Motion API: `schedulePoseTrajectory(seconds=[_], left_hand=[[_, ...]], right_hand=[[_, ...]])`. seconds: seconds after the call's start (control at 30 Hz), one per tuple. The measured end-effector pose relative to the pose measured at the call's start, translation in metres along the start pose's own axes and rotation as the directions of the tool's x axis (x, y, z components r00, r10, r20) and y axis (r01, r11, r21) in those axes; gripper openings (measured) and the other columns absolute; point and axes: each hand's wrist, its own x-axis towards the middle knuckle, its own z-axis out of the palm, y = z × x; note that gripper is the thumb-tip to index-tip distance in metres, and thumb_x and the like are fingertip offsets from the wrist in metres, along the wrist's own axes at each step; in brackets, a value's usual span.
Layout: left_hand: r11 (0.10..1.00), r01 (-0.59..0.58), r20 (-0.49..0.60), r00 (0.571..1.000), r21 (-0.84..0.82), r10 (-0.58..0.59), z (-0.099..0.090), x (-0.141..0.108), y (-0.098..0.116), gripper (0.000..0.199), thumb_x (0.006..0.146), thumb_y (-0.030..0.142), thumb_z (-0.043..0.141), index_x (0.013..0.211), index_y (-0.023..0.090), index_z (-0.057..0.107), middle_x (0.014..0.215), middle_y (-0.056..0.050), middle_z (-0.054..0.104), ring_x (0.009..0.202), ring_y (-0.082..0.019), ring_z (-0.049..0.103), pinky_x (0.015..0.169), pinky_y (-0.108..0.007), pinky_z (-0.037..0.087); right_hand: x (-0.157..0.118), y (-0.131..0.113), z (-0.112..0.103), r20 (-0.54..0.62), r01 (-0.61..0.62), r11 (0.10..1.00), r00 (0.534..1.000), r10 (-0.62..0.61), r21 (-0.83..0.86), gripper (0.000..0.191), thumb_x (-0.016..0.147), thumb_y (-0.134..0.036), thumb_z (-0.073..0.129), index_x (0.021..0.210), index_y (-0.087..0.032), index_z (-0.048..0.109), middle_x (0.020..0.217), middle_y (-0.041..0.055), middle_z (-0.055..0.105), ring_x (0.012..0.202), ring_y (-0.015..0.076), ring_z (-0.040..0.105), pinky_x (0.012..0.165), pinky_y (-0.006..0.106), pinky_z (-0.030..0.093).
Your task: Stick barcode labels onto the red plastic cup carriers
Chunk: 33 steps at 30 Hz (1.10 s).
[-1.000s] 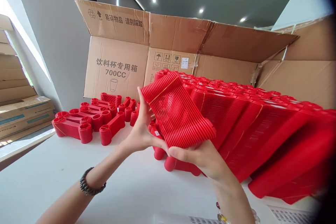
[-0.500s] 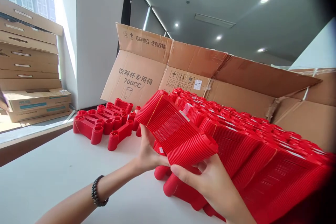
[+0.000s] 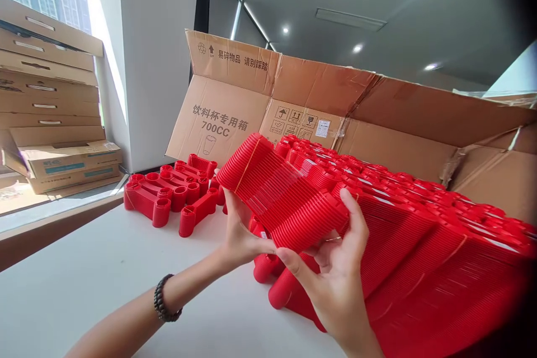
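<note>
My left hand (image 3: 240,238), with a dark bead bracelet on its wrist, grips a bundled stack of red, thin nested pieces (image 3: 272,196) from below and behind. The stack has a rounded ridged roll at each end, and a thin yellowish band runs around the left one. It is held tilted above the table. At the stack's lower right end is my right hand (image 3: 335,268), thumb at the near bottom edge and index finger raised along the right end. Its other fingers are partly hidden beneath. Close behind stands a large block of similar red stacks (image 3: 419,246).
Smaller red bundles (image 3: 168,193) stand at the left on the white table (image 3: 113,285). An opened cardboard box (image 3: 226,106) forms a wall behind the stacks. Flat cartons (image 3: 46,89) are piled by the window at far left.
My right index finger has come up along the stack's right end, where it was lower before. The stack has stayed in hand with slightly less tilt. The view has shifted a little.
</note>
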Motion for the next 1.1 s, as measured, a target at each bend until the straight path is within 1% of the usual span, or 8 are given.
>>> schedulePoseTrajectory(seconds=[0.2,0.37,0.53,0.67,0.77,0.9,1.0,1.1], left_hand=[[0.995,-0.035,0.022,0.999,0.089,0.033,-0.004,-0.006,-0.01,0.146,0.041,0.064,0.084,0.156,0.036,-0.001,0.161,-0.017,0.02,0.145,-0.035,0.032,0.115,-0.044,0.036],[0.963,-0.147,0.024,0.989,0.226,0.145,-0.008,-0.01,-0.016,0.144,0.045,0.063,0.086,0.156,0.036,-0.002,0.161,-0.015,0.02,0.148,-0.033,0.023,0.119,-0.043,0.031],[0.935,-0.234,0.072,0.972,0.265,0.223,-0.007,-0.007,-0.011,0.136,0.055,0.056,0.087,0.156,0.034,0.0,0.162,-0.011,0.022,0.149,-0.029,0.024,0.121,-0.041,0.028],[0.94,-0.255,0.049,0.967,0.226,0.251,-0.003,-0.006,-0.011,0.124,0.061,0.052,0.086,0.156,0.036,0.008,0.163,-0.007,0.02,0.15,-0.025,0.022,0.123,-0.038,0.027],[0.965,-0.215,0.114,0.973,0.153,0.199,-0.004,-0.005,-0.015,0.123,0.065,0.045,0.086,0.156,0.04,0.002,0.163,-0.008,0.019,0.149,-0.028,0.023,0.121,-0.045,0.029],[0.988,-0.151,0.197,0.97,0.019,0.145,-0.009,0.003,-0.013,0.108,0.083,0.039,0.073,0.155,0.042,-0.006,0.164,-0.01,0.011,0.141,-0.029,0.039,0.11,-0.047,0.043],[0.997,-0.036,0.159,0.986,-0.066,0.046,-0.012,0.013,0.0,0.078,0.097,0.036,0.054,0.155,0.043,0.003,0.162,-0.009,0.02,0.129,-0.026,0.052,0.102,-0.044,0.05],[0.968,0.198,0.068,0.979,-0.156,-0.19,-0.013,0.024,0.015,0.057,0.101,0.039,0.042,0.154,0.042,0.021,0.151,-0.007,0.041,0.116,-0.022,0.061,0.097,-0.042,0.053]], right_hand=[[0.001,0.002,-0.004,-0.056,0.024,0.986,0.998,-0.033,-0.163,0.104,0.071,-0.032,0.083,0.153,-0.034,0.019,0.135,0.0145,0.056,0.097,0.0288,0.071,0.077,0.045,0.065],[0.0,0.001,-0.002,-0.097,-0.005,0.993,0.995,-0.006,-0.121,0.1,0.072,-0.027,0.081,0.153,-0.032,0.021,0.117,0.0102,0.066,0.085,0.0257,0.073,0.07,0.039,0.066],[0.002,0.01,-0.01,-0.03,0.094,0.983,0.995,-0.1,-0.16,0.097,0.074,-0.024,0.078,0.152,-0.03,0.021,0.121,0.0123,0.064,0.088,0.0264,0.073,0.072,0.042,0.066],[0.002,0.013,-0.016,-0.054,0.14,0.969,0.987,-0.153,-0.203,0.09,0.071,-0.021,0.079,0.146,-0.031,0.03,0.12,0.01,0.064,0.088,0.0246,0.072,0.07,0.039,0.066],[0.004,0.014,-0.018,-0.092,0.205,0.941,0.967,-0.237,-0.268,0.09,0.068,-0.02,0.082,0.143,-0.031,0.034,0.122,0.0096,0.062,0.093,0.0243,0.071,0.072,0.037,0.065],[0.015,0.015,-0.02,-0.092,0.303,0.866,0.926,-0.366,-0.399,0.094,0.065,-0.027,0.085,0.144,-0.03,0.034,0.131,0.0116,0.056,0.104,0.0277,0.067,0.073,0.038,0.065],[0.026,0.012,-0.019,-0.07,0.357,0.794,0.893,-0.445,-0.492,0.094,0.066,-0.031,0.084,0.145,-0.029,0.032,0.135,0.0121,0.052,0.108,0.0293,0.065,0.072,0.039,0.064],[0.035,0.008,-0.017,-0.033,0.418,0.684,0.839,-0.543,-0.598,0.091,0.069,-0.029,0.082,0.145,-0.025,0.031,0.138,0.0135,0.046,0.117,0.0305,0.059,0.077,0.04,0.063]])
